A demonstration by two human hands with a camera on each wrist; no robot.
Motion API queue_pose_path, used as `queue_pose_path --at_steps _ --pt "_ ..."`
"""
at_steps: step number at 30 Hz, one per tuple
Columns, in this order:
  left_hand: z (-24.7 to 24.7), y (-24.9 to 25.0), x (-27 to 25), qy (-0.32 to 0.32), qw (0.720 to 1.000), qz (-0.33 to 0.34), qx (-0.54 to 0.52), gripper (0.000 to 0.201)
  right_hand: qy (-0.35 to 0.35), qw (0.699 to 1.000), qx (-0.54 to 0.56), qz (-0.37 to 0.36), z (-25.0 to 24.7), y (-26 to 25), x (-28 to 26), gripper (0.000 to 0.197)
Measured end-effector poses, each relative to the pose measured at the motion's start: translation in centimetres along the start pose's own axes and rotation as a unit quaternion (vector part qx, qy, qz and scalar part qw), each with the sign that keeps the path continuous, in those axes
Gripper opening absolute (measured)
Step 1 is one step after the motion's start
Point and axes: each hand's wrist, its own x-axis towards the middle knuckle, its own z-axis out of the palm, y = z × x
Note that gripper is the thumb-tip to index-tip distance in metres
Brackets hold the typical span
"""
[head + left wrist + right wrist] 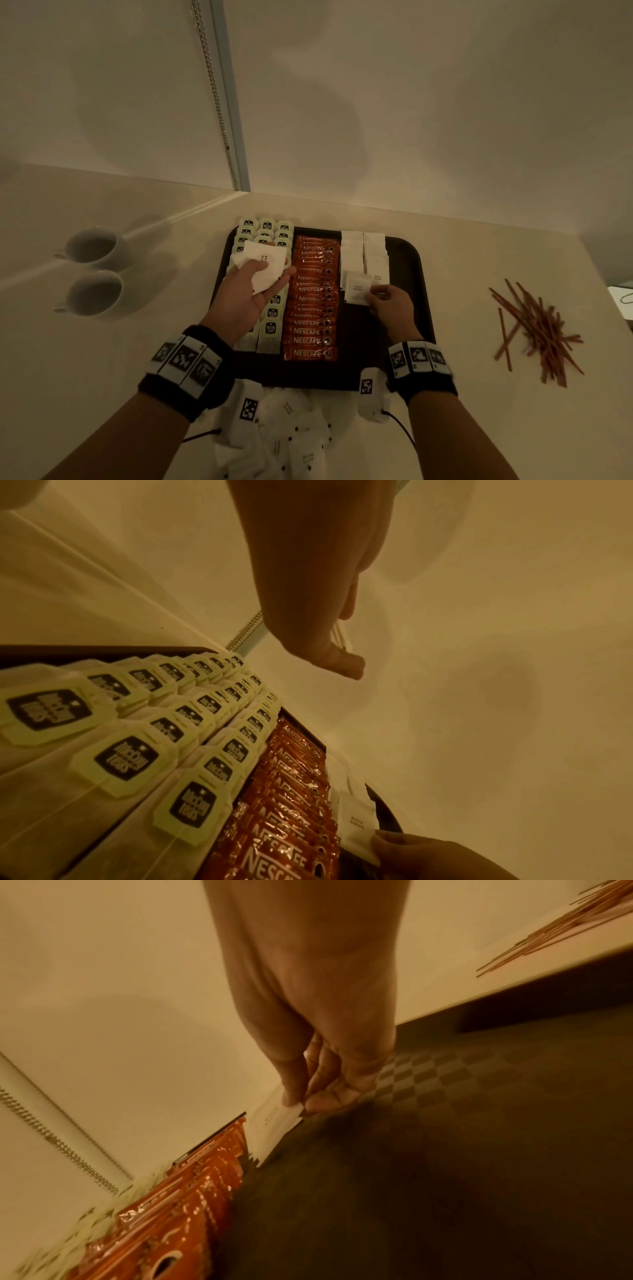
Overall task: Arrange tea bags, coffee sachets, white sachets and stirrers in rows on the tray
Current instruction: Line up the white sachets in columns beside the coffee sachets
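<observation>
Pale green paper tea-bag tags (pixel 126 758): "McCoy teas", white on black. Orange foil coffee sachets (pixel 310 331): "NESCAFÉ". White paper sachets (pixel 358 821): small print, too faint to read with certainty.

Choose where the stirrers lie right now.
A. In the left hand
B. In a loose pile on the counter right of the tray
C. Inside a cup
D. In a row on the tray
B: the stirrers lie in a loose heap on the counter, right of the tray.
</observation>
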Motion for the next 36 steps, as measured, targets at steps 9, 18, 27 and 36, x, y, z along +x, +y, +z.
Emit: queue_pose_path --at_steps 9,18,27,36 --pt "-0.6 0.1 0.2 -0.004 0.999 -0.013 -0.033 0.030 0.020 0.997 -0.072 -0.031 1.3 -0.5 1.0 0.021" --pt "0.1 0.2 0.0 -0.011 0.998 -0.003 0.062 0.018 0.059 0.980 -0.142 -0.123 2.0 -1.9 0.1 0.015" --pt "0.6 -0.4 0.0 -0.008 0.976 0.076 0.202 0.013 -0.205 0.928 -0.024 -0.311 2.9 -12.4 -5.4 0.015" --pt "0.0 0.5 0.2 -0.004 0.990 0.064 0.125 0.025 -0.219 0.946 0.189 -0.143 1.2 -8.8 -5.8 0.018"
